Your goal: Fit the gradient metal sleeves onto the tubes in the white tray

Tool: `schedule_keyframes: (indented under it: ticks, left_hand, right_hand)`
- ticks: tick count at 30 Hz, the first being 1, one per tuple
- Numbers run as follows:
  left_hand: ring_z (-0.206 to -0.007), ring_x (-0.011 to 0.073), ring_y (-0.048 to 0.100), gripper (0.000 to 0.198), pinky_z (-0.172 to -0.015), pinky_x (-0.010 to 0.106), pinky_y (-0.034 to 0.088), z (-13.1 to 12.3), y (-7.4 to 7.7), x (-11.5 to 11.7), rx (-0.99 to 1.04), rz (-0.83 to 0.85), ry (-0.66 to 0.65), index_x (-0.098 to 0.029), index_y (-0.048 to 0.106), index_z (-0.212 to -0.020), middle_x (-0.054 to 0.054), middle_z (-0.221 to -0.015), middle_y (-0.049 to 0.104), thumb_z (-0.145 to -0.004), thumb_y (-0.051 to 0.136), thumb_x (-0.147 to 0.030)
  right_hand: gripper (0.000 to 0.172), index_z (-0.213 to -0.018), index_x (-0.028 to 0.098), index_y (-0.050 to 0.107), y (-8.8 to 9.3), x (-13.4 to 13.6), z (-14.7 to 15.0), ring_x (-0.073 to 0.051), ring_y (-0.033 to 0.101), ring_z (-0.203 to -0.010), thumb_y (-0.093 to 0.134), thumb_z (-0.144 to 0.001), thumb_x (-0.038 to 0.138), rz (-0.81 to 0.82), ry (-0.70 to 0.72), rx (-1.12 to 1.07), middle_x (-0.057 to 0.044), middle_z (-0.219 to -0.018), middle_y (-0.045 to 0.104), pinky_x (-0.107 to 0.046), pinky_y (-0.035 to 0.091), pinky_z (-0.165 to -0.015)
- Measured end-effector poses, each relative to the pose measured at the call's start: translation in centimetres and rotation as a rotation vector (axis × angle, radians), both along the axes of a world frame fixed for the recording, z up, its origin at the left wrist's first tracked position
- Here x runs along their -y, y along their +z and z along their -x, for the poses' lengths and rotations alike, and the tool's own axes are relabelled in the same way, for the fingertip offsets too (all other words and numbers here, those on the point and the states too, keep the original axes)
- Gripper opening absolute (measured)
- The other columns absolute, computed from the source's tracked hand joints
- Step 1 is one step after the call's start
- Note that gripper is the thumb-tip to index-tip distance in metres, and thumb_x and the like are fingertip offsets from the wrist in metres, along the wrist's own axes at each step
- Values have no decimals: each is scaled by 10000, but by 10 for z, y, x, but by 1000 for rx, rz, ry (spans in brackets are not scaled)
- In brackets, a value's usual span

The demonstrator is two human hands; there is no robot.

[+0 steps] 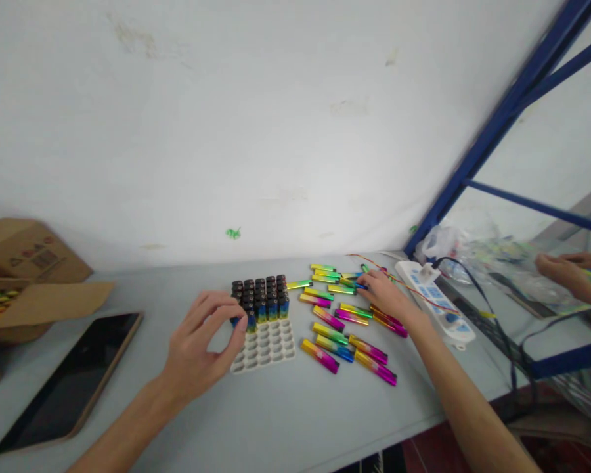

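A white tray (264,347) with rows of round hollows lies on the table. Upright lighters (272,309) with dark tops and shiny blue-green bodies fill its back rows; the front hollows show bare. At the tray's left edge, thumb and index finger of my left hand (204,338) pinch a lighter, mostly hidden by the fingertips. Many shiny lighters (320,356) in yellow, green, pink and blue lie flat to the right of the tray. Among the farther ones, my right hand (385,292) has its fingers closed on a blue lighter (361,286), partly covered.
A tablet-like black device (69,381) lies at the left, by an open cardboard box (34,256) holding more lighters. On the right are a white power strip (436,302) with cables, a blue metal frame (502,125), plastic bags and another person's hand (566,272). A wall stands behind.
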State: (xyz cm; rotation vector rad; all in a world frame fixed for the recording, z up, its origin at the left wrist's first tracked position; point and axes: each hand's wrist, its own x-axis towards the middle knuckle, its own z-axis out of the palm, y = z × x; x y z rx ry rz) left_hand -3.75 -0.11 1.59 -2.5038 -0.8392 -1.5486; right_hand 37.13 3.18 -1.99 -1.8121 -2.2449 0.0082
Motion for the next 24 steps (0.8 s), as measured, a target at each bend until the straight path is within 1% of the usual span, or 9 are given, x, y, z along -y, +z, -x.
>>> schedule_keyframes:
  ticks: [3,6,9,11,14,16,19,22,24]
  left_hand:
    - [-819,173,630,190,-801,327,544,-5,-2,9,39,51,-61,-207,628,-947,30,-846,662,-889,633,-25]
    - [-782,149,649,147,-749,273,541,-11,-5,18,38,229,-122,-200,657,-982,35,-859,699,-934,609,-70]
    - [-797,151,686,118,-766,275,549,-18,-6,23,46,553,-134,-201,703,-1071,54,-961,762,-967,651,-220]
    - [-859,167,718,285,-828,294,565,-22,-6,25,79,846,-185,-202,692,-1178,67,-1052,785,-930,731,-337]
    - [-931,199,731,421,-861,323,575,-28,-10,26,193,1174,-389,-173,665,-1184,91,-1055,783,-862,802,-406]
    - [-798,185,727,358,-770,318,581,-31,-13,25,279,1316,-501,-148,654,-1070,86,-913,773,-885,771,-432]
    - [-686,171,716,357,-666,303,576,-32,-16,24,369,1417,-628,-150,572,-960,78,-819,743,-913,732,-466]
    - [-695,176,732,374,-580,265,556,-30,-15,23,410,1453,-696,-173,501,-981,103,-892,750,-924,718,-472]
    - [-603,144,702,364,-473,216,488,-28,-13,22,436,1480,-692,-190,467,-1033,114,-949,761,-935,704,-448]
  right_hand:
    - [212,-1133,166,722,16,10,3,-230,710,-959,579,-1016,270,-16,17,-85,-106,-1042,756,-406,553,-914]
    - [306,-1145,193,742,46,26,23,-202,688,-752,610,-1009,433,37,105,-320,-57,-883,760,-341,557,-739]
    - [300,-1060,211,764,73,41,65,-185,679,-816,681,-966,484,162,311,-571,-61,-993,761,-298,540,-716]
    - [292,-1037,213,753,81,48,98,-162,634,-737,699,-955,488,252,406,-681,-40,-908,735,-278,514,-652]
    - [288,-1072,222,686,77,50,137,-135,587,-662,726,-938,474,357,454,-808,14,-786,665,-244,464,-580]
    - [306,-1077,227,639,68,46,151,-122,548,-619,737,-930,478,387,469,-855,49,-713,602,-230,422,-550]
    - [334,-1090,235,585,51,36,154,-116,467,-573,661,-971,537,340,445,-921,74,-668,506,-234,356,-520]
    - [360,-1048,232,560,34,29,148,-125,414,-574,530,-1024,591,192,303,-954,67,-684,450,-251,317,-518]
    - [380,-1005,224,573,24,29,146,-137,418,-591,486,-1041,592,113,224,-879,55,-684,457,-267,318,-542]
